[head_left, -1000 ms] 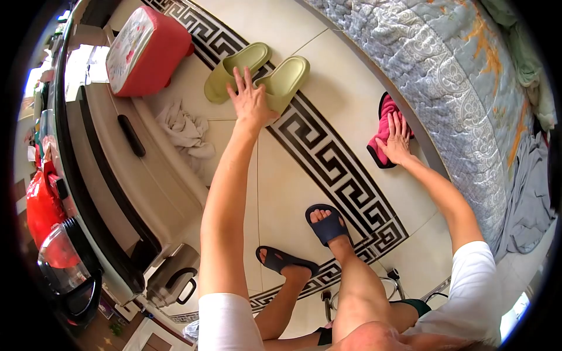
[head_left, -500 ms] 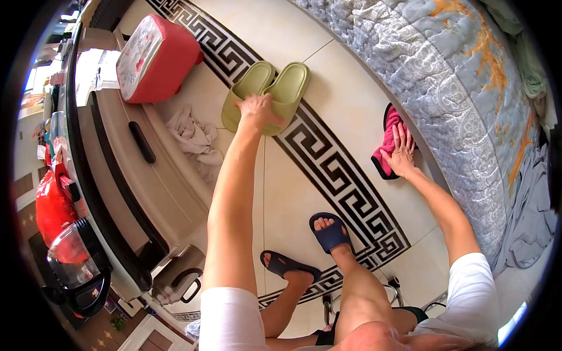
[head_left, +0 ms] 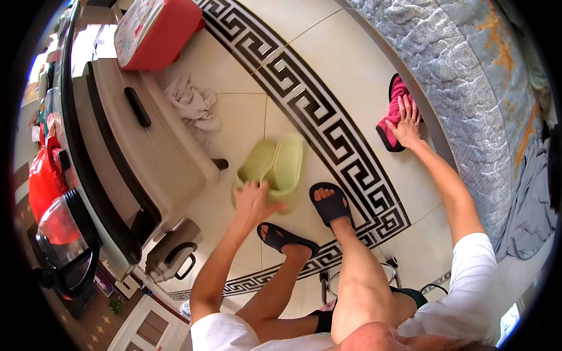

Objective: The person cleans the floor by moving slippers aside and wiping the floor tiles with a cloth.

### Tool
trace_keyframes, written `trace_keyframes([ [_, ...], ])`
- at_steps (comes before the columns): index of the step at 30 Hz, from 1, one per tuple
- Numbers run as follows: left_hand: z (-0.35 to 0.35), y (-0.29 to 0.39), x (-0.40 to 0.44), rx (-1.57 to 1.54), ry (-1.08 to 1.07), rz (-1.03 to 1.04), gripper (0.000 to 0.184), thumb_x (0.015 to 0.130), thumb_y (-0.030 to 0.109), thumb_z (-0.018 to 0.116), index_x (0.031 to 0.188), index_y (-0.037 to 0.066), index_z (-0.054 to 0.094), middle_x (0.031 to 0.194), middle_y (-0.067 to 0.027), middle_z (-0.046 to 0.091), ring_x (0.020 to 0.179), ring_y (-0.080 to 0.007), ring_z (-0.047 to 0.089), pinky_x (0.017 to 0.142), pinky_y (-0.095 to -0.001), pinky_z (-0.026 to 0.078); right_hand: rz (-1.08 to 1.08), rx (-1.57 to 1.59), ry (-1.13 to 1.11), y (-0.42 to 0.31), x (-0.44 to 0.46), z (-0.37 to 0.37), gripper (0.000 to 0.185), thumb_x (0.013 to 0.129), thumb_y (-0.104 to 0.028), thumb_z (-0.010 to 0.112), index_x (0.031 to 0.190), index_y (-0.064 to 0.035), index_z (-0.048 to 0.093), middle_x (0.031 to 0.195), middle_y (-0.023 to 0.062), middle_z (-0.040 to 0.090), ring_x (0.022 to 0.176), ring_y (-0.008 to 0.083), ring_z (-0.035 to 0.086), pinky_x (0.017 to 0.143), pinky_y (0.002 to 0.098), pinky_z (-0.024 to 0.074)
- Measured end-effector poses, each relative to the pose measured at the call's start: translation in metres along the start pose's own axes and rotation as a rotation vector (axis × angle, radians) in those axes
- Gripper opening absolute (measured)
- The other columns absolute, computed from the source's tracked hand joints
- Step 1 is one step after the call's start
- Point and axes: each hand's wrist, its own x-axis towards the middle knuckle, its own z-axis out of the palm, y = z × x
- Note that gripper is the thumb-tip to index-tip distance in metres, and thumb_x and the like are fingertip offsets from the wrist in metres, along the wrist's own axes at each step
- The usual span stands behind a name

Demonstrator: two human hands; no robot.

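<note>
left arm (head_left: 219,266) bent at the elbow, forearm angled forward — left hand (head_left: 253,203) back up, thumb stuck out toward the right, fingers blurred. right arm (head_left: 445,184) extended out to the right, elbow slightly bent — right hand (head_left: 405,124) palm down, fingers spread. hands well apart.

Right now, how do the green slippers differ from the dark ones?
The green slippers are pale; the dark slippers are nearly black. The green pair has no feet inside; the dark pair is worn. The green ones are side by side; the dark ones are apart. Both are backless.
</note>
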Motion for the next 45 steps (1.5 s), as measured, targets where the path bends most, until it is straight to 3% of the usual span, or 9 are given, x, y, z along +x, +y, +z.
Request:
trace_keyframes([
  [8,0.095,-0.047,-0.178,-0.092,-0.038,-0.322,0.069,0.066,0.059,0.077,0.107,0.007,0.059,0.093,-0.0108,0.062,0.095,-0.0326,0.058,0.073,-0.0518,0.04,0.12,0.269,0.221,-0.008,0.061,0.015,0.085,0.075,-0.032,0.07,0.146,-0.0094,0.029,0.143,0.024,0.038,0.13,0.0437,0.037,0.109,0.0522,0.0283],
  [10,0.119,-0.05,-0.205,-0.133,0.058,-0.41,0.068,0.066,0.059,0.077,0.106,0.007,0.059,0.093,-0.0107,0.062,0.095,-0.0325,0.059,0.072,-0.0519,0.039,0.35,0.237,0.134,-0.031,0.086,0.009,0.083,0.075,-0.028,0.07,0.146,-0.0074,0.03,0.146,0.0224,0.035,0.136,0.0429,0.03,0.114,0.0498,0.0215],
  [13,0.163,-0.048,-0.23,-0.108,0.02,-0.566,0.071,0.062,0.058,0.079,0.108,0.008,0.06,0.099,-0.0092,0.063,0.095,-0.0311,0.059,0.073,-0.0516,0.038,0.451,0.146,0.144,-0.043,0.096,0.014,0.085,0.076,-0.025,0.069,0.148,-0.008,0.028,0.149,0.0225,0.033,0.138,0.0423,0.027,0.116,0.0481,0.0204],
  [18,0.218,-0.038,-0.251,-0.259,0.023,-0.733,0.068,0.063,0.056,0.08,0.103,0.005,0.06,0.099,-0.012,0.062,0.1,-0.0336,0.058,0.073,-0.0524,0.038,0.068,0.164,0.071,-0.061,0.063,0.019,0.085,0.075,-0.019,0.068,0.148,-0.0034,0.028,0.152,0.0213,0.03,0.142,0.043,0.021,0.118,0.0468,0.0182],
  [26,0.255,-0.021,-0.272,-0.292,-0.066,-0.863,0.068,0.061,0.059,0.079,0.1,0.006,0.062,0.099,-0.0122,0.061,0.101,-0.0347,0.057,0.073,-0.0534,0.038,0.195,0.138,0.08,-0.078,0.186,0.014,0.092,0.072,-0.025,0.069,0.149,-0.001,0.024,0.15,0.021,0.034,0.143,0.0388,0.022,0.12,0.0423,0.0151],
  [32,0.269,-0.021,-0.288,-0.367,-0.136,-0.927,0.07,0.061,0.06,0.079,0.103,0.007,0.062,0.105,-0.0128,0.063,0.105,-0.0347,0.057,0.077,-0.0581,0.038,-0.163,0.344,0.064,-0.164,0.221,0.02,0.084,0.062,-0.012,0.063,0.143,-0.0076,0.041,0.149,0.0133,0.041,0.143,0.034,0.024,0.119,0.0384,0.019],
  [38,0.276,-0.021,-0.286,-0.319,-0.107,-0.974,0.071,0.062,0.063,0.077,0.105,0.008,0.062,0.107,-0.0119,0.063,0.107,-0.0337,0.057,0.076,-0.0582,0.039,-0.55,0.467,0.031,-0.282,0.157,0.027,0.078,0.059,-0.001,0.066,0.135,-0.0146,0.053,0.143,0.0068,0.049,0.137,0.0321,0.035,0.114,0.045,0.0276],
  [39,0.258,-0.025,-0.278,-0.47,-0.286,-1.027,0.084,0.064,0.063,0.076,0.119,0.003,0.056,0.123,-0.0177,0.056,0.118,-0.0378,0.051,0.09,-0.063,0.036,-0.584,0.488,-0.012,-0.3,0.14,0.03,0.075,0.06,0.001,0.066,0.133,-0.0151,0.055,0.141,0.0062,0.05,0.136,0.0323,0.036,0.113,0.0452,0.0283],
  [45,0.261,-0.03,-0.272,-0.412,-0.215,-1.054,0.074,0.063,0.062,0.077,0.11,0.007,0.061,0.114,-0.0142,0.06,0.11,-0.0348,0.055,0.086,-0.0605,0.038,-0.798,0.784,-0.245,-0.365,0.026,0.056,0.06,0.061,0.006,0.066,0.119,-0.0088,0.063,0.13,0.007,0.058,0.13,0.0319,0.043,0.107,0.0463,0.0343],
])
